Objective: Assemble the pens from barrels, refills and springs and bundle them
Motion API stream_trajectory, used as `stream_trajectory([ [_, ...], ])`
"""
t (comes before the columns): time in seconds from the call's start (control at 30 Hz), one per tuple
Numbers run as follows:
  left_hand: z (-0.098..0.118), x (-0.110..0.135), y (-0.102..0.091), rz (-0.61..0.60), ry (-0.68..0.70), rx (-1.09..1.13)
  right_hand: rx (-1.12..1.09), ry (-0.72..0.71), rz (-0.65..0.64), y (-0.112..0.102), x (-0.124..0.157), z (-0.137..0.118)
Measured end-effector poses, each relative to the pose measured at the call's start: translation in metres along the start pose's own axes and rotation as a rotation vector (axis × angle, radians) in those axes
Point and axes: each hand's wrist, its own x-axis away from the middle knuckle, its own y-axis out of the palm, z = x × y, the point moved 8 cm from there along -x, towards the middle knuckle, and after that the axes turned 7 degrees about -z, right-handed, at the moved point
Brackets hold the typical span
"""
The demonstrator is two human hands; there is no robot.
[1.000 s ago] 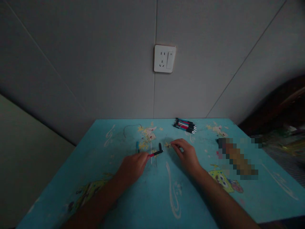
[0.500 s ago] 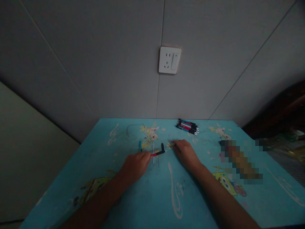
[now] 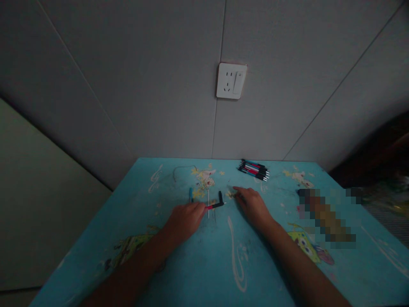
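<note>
My left hand point(image 3: 188, 219) is closed around a red and black pen point(image 3: 214, 206) whose metal tip points right. Just beyond that tip lies a short black pen part point(image 3: 220, 196). Behind the held pen is a thin white stick like an ink refill point(image 3: 208, 196), partly covered by the pen. A blue pen piece point(image 3: 191, 194) lies behind my left knuckles, its near end hidden. My right hand point(image 3: 253, 205) rests on the table right of the pen, index finger stretched forward, thumb apart from it; no object is visible in it.
Several pens point(image 3: 254, 169) lie in a row near the table's back edge. The table point(image 3: 198, 273) has a blue cartoon-print cover and meets a grey wall with a white socket point(image 3: 231, 81). A pixelated, blurred-out object point(image 3: 329, 217) lies at the right.
The view has shifted slightly, so everything appears a little further right. My right index finger now stretches out more. My left hand keeps its hold on the pen.
</note>
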Motion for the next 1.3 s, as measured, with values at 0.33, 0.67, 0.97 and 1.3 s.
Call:
stream_trajectory([
  [0.33,0.014,0.0,-0.007,0.047,0.153,-0.069,-0.126,-0.254,0.003,-0.016,0.016,-0.062],
  [0.67,0.028,0.006,-0.017,0.022,0.216,-0.041,-0.02,-0.275,-0.145,0.015,0.024,-0.081],
  [0.97,0.017,0.005,-0.009,-0.001,0.199,-0.008,-0.135,-0.274,-0.096,0.002,0.027,-0.085],
  [1.3,0.021,0.006,-0.005,-0.051,0.212,-0.068,-0.293,-0.22,-0.207,0.015,0.029,-0.087],
])
